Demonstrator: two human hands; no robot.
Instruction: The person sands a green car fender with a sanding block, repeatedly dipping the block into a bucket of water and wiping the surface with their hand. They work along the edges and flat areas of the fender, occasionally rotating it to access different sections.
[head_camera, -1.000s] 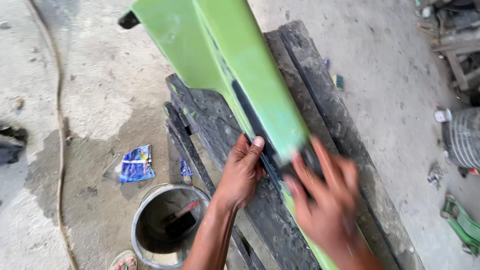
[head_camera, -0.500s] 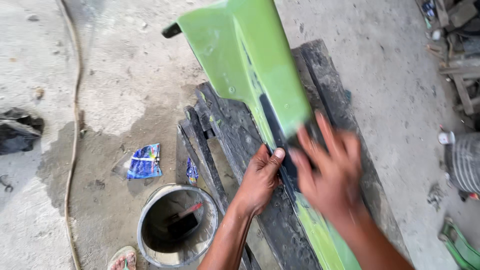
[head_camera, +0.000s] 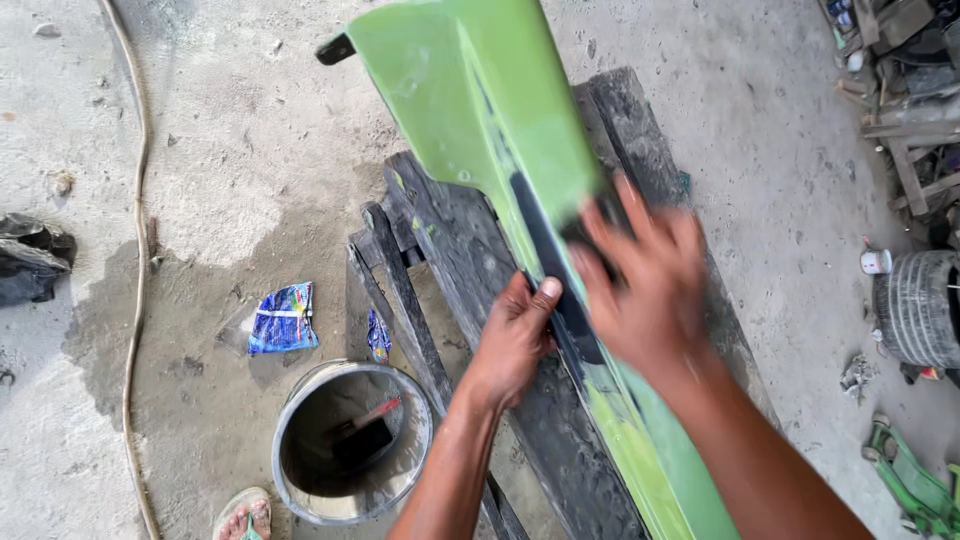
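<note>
Lying diagonally across the frame, the long green moulded plastic panel (head_camera: 480, 110) rests on a dark, grimy wooden plank tabletop (head_camera: 450, 240) that stands on a wet-patched concrete floor (head_camera: 200, 120). Panel runs from top centre down to bottom right, with a black trim strip along its lower edge.

Round grey bucket (head_camera: 352, 440) sits on the floor just left of the tabletop, a dark object with a red handle inside it. Ribbed dark tyre (head_camera: 915, 305) at the right edge, well apart from the panel. Thin hose (head_camera: 135, 260) runs down the left side of the floor.

Right hand (head_camera: 650, 285) is spread flat on the panel's black strip, fingers apart, motion-blurred; something dark seems to sit under the fingers, but I cannot tell if it grips anything. Left hand (head_camera: 515, 335) is clamped on the panel's lower edge, thumb on top against the black strip, fingers curled under.

Crumpled blue foil sachet (head_camera: 283, 318) lies on the damp floor left of the tabletop; a smaller blue wrapper (head_camera: 378, 335) lies just beside the tabletop's frame. Sandalled foot (head_camera: 242, 515) shows at the bottom edge by the bucket.
</note>
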